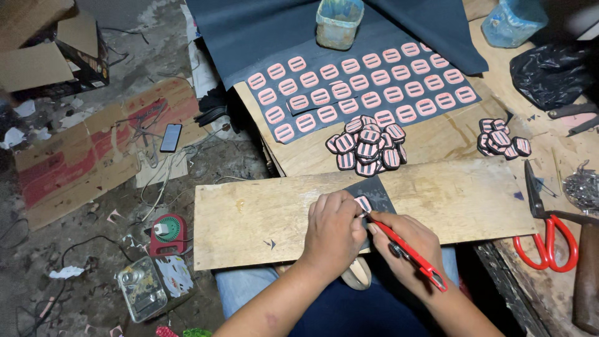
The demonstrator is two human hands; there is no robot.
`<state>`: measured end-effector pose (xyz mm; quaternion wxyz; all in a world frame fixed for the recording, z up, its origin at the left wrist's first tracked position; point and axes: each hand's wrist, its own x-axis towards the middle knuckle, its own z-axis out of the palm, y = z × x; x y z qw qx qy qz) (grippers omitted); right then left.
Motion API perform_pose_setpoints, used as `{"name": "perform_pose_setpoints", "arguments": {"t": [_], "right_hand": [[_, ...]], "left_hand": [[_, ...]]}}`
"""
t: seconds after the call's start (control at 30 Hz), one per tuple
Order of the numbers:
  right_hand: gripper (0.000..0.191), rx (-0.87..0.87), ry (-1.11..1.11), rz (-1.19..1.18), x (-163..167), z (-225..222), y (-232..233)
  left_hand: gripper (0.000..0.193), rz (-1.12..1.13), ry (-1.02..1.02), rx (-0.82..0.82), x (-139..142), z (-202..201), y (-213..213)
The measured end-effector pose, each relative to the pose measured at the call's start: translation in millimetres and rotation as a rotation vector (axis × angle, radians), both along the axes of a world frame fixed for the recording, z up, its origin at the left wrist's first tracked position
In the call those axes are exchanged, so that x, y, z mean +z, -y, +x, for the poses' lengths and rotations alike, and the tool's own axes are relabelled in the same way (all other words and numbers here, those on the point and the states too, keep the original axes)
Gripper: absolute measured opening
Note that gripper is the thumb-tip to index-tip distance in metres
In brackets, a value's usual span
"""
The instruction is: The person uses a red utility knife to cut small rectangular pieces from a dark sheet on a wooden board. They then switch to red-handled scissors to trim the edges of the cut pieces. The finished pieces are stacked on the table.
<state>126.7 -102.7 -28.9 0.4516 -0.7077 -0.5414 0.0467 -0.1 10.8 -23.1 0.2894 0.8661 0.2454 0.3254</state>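
Observation:
My left hand [334,231] presses down on a small dark sheet piece [380,193] with a pink slotted patch [364,203] on it, lying on a wooden board [262,215] across my lap. My right hand [409,246] grips a red-handled cutter [409,248] whose tip meets the patch beside my left fingers. Beyond the board lies a pile of cut pink-and-black patches [367,145].
A dark sheet [374,93] carries rows of uncut pink patches. A smaller patch pile [501,138] sits right. Red scissors [549,231], a plastic jar [339,23], a black bag [549,72], a phone [171,137] and cardboard [87,150] on the floor.

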Motion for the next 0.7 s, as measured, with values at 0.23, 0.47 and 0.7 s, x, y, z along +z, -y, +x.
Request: {"name": "perform_pose_setpoints", "arguments": {"t": [0.23, 0.47, 0.7], "right_hand": [[0.024, -0.057, -0.084, 0.050, -11, -4, 6], [0.023, 0.034, 0.051, 0.078, -6, 0, 5], [0.022, -0.042, -0.137, 0.117, -15, 2, 15]], "left_hand": [[0.028, -0.514, 0.082, 0.074, -1, 11, -2], [0.026, -0.716, 0.197, 0.033, -9, 12, -4], [0.023, -0.523, 0.104, 0.061, -3, 11, -7]]}}
